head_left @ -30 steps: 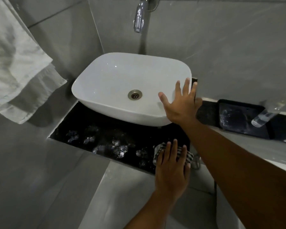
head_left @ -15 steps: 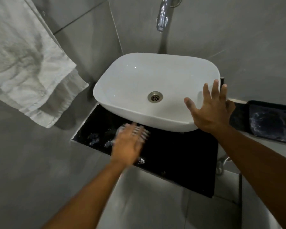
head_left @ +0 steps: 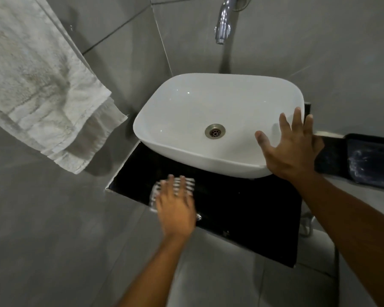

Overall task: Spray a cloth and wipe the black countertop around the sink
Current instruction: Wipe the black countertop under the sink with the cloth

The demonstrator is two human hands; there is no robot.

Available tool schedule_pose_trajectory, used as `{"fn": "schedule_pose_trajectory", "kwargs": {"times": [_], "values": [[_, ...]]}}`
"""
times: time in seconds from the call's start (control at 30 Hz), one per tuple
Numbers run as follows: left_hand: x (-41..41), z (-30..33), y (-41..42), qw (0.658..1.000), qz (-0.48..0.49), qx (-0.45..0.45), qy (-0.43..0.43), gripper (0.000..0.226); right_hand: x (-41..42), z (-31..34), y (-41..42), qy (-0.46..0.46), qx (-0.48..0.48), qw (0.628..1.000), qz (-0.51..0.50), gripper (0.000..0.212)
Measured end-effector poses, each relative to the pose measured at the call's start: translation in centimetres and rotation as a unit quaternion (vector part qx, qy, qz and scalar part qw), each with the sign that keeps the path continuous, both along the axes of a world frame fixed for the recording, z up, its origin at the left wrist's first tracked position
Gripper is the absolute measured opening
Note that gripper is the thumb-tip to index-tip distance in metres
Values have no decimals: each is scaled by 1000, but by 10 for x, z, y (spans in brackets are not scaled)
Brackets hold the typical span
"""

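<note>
Down at the front of the black desk [head_left: 242,209], the left hand [head_left: 176,208] lies flat with its fingers spread, pressing a striped cloth [head_left: 186,185] against the dark surface; it does not grip the cloth, only the palm and fingers hold it down. Both hand and cloth are blurred, so the exact pattern is hard to read, but pale and dark stripes show past the fingertips and along the hand's left edge. The cloth sits near the left front corner of the desk, just in front of the white sink [head_left: 197,107] and not touching it as far as I can tell. The right hand [head_left: 290,147] is open too, fingers splayed, resting against the right front rim of the sink, with the thumb pointing in over the bowl. A metal drain [head_left: 215,131] sits in the middle of the bowl, and a chrome tap [head_left: 223,23] comes out of the grey tiled wall above it. To the left, a white towel [head_left: 38,85] hangs folded against the wall, well apart from the desk. At the far right edge, beside the right hand, a dark tray [head_left: 368,160] with whitish smears lies on a pale ledge. A small bright speck shows on the desk just by the left hand's wrist side.
</note>
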State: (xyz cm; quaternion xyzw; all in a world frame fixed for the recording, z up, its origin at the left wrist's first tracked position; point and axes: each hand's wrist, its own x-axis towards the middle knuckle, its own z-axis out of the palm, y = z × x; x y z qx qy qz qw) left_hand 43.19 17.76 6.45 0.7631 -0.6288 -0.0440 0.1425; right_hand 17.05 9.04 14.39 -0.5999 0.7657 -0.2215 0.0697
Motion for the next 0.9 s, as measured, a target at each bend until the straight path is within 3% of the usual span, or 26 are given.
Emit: {"fn": "schedule_pose_trajectory", "kwargs": {"times": [0.1, 0.23, 0.47, 0.57, 0.67, 0.73, 0.9], "values": [[-91, -7, 35, 993, -115, 0, 37, 51, 2, 4, -8, -15, -7, 1000, 8, 87], [-152, -17, 70, 977, -213, 7, 11, 50, 0, 4, -8, -15, -11, 1000, 6, 84], [-46, -22, 24, 923, -384, -14, -15, 44, 0, 4, -8, 0, -12, 1000, 16, 81], [44, -8, -19, 945, -326, -8, -35, 46, -1, 4, -9, 4, -9, 1000, 17, 81], [151, 8, -63, 986, -161, 28, -34, 53, -1, 4, -10, 8, -8, 1000, 16, 81], [189, 13, -75, 996, -65, 63, -17, 53, 0, 4, -9, -1, -18, 1000, 11, 81], [123, 2, -59, 998, 63, -12, 5, 57, 1, 3, -9, -6, -21, 1000, 7, 81]]}}
